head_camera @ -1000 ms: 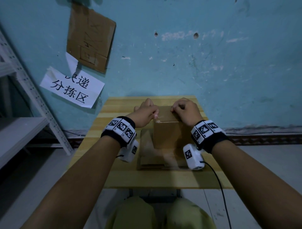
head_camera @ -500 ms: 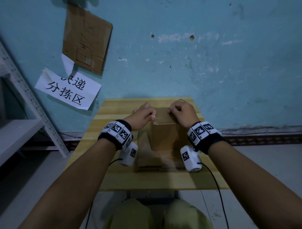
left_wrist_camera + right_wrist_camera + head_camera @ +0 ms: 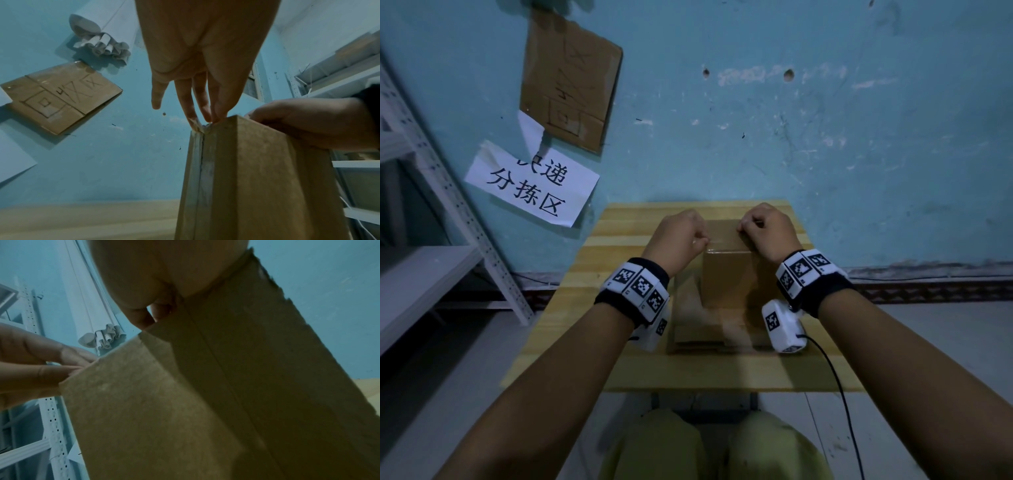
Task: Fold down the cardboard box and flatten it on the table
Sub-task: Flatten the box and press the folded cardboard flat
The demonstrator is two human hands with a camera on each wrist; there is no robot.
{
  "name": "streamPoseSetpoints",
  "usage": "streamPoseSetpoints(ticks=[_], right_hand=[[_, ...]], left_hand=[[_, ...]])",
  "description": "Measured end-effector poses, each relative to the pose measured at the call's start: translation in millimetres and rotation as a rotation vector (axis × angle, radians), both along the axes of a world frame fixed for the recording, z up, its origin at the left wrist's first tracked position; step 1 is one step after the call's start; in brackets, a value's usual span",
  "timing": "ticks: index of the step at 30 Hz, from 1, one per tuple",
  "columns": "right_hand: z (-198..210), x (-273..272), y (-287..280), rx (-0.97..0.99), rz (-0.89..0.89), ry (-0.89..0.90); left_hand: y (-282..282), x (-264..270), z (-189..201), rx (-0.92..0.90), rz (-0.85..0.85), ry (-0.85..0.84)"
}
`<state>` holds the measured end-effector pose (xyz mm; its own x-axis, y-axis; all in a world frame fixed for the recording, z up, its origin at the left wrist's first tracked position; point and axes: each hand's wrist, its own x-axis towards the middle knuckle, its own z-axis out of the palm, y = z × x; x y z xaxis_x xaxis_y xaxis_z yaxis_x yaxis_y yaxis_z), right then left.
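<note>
box (image 3: 726, 274) brown | table (image 3: 619, 240) pale yellow wood; wall (image 3: 825, 137) blue-green | wristbands (image 3: 637, 287) black-and-white squares

The brown cardboard box (image 3: 726, 274) stands upright on flattened cardboard sheets (image 3: 709, 329) in the middle of the wooden table (image 3: 619, 240); its top is closed. A taped seam runs up one side.

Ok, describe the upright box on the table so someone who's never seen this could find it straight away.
Start at the small wooden table against the blue wall. In its middle stands the cardboard box, upright on a stack of flattened cardboard. It is the only standing carton, and the left hand and right hand grip its top edge.
</note>
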<state>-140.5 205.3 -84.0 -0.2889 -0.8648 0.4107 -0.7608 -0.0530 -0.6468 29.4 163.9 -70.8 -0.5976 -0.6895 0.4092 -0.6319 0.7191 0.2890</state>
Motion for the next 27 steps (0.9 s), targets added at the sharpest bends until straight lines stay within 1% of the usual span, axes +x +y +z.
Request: streamPoseSetpoints(ticks=[3, 6, 8, 12, 15, 18, 27], right_hand=[[-1.3, -1.0, -0.2, -0.016, 0.004, 0.002], [-1.9, -0.9, -0.3, -0.021, 0.006, 0.016], [-2.1, -0.4, -0.1, -0.022, 0.003, 0.027], [-2.3, -0.3, -0.6, -0.028, -0.001, 0.034], [-2.5, 0.1, -1.1, -0.032, 0.000, 0.044], [-2.9, -0.3, -1.3, -0.036, -0.002, 0.050], [-2.8, -0.9, -1.2, -0.032, 0.009, 0.036]], left_hand=[[3.0, -3.2, 1.7, 0.011, 0.052, -0.008], [3.6, -7.2, 3.6, 0.088, 0.087, 0.000], [3.8, -10.2, 6.1, 0.132, 0.122, -0.023], [3.7, -15.4, 12.3, 0.186, 0.115, -0.199], [3.8, -14.4, 8.6, 0.157, 0.061, -0.301], [1.6, -11.5, 2.5, 0.146, 0.022, -0.275], [-3.4, -6.6, 1.3, 0.226, -0.060, -0.198]])
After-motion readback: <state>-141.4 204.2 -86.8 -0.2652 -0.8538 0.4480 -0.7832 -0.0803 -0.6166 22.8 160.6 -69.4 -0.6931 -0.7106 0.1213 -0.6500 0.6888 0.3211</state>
